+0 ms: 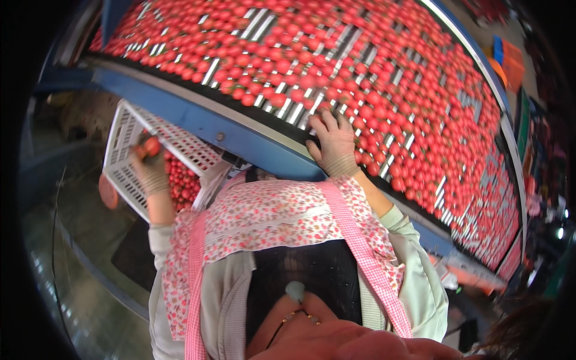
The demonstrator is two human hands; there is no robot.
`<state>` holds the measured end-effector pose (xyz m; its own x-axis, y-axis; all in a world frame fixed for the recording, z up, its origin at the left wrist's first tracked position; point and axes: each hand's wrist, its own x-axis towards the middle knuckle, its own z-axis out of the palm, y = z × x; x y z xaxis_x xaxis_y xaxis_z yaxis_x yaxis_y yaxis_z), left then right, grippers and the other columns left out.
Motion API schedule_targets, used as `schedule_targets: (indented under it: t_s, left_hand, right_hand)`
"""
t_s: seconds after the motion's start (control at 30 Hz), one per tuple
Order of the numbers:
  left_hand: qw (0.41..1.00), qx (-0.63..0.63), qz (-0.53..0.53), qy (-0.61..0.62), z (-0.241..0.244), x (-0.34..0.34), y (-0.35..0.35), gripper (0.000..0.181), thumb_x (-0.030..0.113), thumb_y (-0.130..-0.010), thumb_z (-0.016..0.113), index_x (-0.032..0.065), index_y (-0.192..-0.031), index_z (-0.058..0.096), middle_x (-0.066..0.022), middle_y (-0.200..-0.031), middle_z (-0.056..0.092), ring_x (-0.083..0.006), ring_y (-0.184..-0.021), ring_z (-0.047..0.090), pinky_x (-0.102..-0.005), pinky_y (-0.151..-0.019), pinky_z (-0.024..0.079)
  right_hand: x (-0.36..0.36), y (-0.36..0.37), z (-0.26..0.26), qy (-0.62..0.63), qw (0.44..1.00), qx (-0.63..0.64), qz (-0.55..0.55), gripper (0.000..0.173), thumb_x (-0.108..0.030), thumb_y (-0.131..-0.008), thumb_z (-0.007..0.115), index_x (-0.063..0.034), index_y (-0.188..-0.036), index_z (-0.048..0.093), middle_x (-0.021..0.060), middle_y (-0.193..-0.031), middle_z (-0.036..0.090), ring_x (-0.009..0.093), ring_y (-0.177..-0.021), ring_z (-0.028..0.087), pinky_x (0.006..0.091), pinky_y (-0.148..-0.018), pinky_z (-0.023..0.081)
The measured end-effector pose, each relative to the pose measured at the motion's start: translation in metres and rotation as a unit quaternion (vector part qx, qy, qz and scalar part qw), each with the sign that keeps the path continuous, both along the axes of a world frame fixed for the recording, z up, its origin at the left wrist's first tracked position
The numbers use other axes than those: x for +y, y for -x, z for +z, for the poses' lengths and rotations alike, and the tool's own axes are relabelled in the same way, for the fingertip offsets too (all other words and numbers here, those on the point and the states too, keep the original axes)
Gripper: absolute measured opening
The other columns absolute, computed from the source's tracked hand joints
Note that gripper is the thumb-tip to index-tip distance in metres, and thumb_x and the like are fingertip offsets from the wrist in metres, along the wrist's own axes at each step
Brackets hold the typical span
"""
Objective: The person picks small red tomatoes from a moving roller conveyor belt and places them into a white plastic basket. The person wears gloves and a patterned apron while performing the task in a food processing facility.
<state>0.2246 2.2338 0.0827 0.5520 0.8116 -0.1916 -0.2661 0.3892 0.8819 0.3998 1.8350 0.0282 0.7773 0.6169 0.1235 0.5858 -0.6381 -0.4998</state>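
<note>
My left hand (150, 170), in a thin glove with a ribbed cuff, is over a white plastic crate (191, 155). Its fingers hold red tomatoes (151, 146), though motion blur hides how many. More small red tomatoes (183, 184) lie inside the crate. My right hand (335, 139), gloved the same way, is palm down at the near edge of a roller conveyor (294, 112). Its fingers are spread, with the fingertips close to tomatoes on the metal rollers. Whether they touch one is unclear.
Red tomatoes (382, 99) cover much of the conveyor. A blue metal side frame (211, 123) with a black inner edge runs between me and the rollers. Orange crates (512, 63) stand beyond the far right rail. A dark floor (103, 274) shows at left.
</note>
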Motion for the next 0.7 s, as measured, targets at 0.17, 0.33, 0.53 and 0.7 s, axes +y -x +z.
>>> schedule_targets:
  t_s: [0.17,0.33,0.53,0.7]
  left_hand:
    - [0.804,0.416,0.079,-0.418,-0.039,0.054,0.054,0.061,0.024,-0.085,0.068,-0.0093,-0.132,0.047,-0.0204,-0.127,0.054,-0.0300,-0.117,0.053,-0.0373,-0.099,0.042]
    - [0.625,0.269,-0.070,-0.729,-0.024,-0.077,-0.057,0.051,0.013,-0.079,0.072,-0.0056,-0.124,0.053,-0.0215,-0.128,0.052,-0.0325,-0.122,0.048,-0.0420,-0.106,0.035]
    - [0.523,0.129,-0.391,-0.746,-0.024,-0.231,-0.142,0.052,0.024,-0.075,0.073,0.0079,-0.122,0.057,-0.0196,-0.123,0.055,-0.0367,-0.115,0.052,-0.0436,-0.099,0.042]
    - [0.471,0.046,-0.513,-0.716,-0.049,-0.312,-0.182,0.033,0.019,-0.082,0.065,0.0095,-0.113,0.061,-0.0092,-0.119,0.058,-0.0308,-0.108,0.055,-0.0422,-0.090,0.047]
  right_hand:
    - [-0.042,0.013,-0.018,-0.066,0.997,0.036,0.029,0.059,-0.024,-0.069,0.074,-0.0082,-0.122,0.054,0.0156,-0.131,0.047,0.036,-0.120,0.045,0.0475,-0.101,0.038]
    - [-0.069,0.031,-0.012,-0.004,0.998,-0.007,-0.064,0.058,-0.026,-0.070,0.073,-0.0068,-0.122,0.055,0.0187,-0.129,0.049,0.038,-0.122,0.045,0.0456,-0.103,0.038]
    - [-0.145,0.045,-0.013,0.045,0.996,-0.004,-0.077,0.048,-0.022,-0.072,0.070,-0.0136,-0.118,0.059,0.0141,-0.130,0.050,0.037,-0.116,0.048,0.0462,-0.099,0.040]
    - [-0.219,0.057,-0.029,0.116,0.983,0.000,-0.140,0.047,-0.025,-0.073,0.069,-0.0206,-0.119,0.061,0.0173,-0.133,0.048,0.039,-0.120,0.045,0.0495,-0.102,0.036]
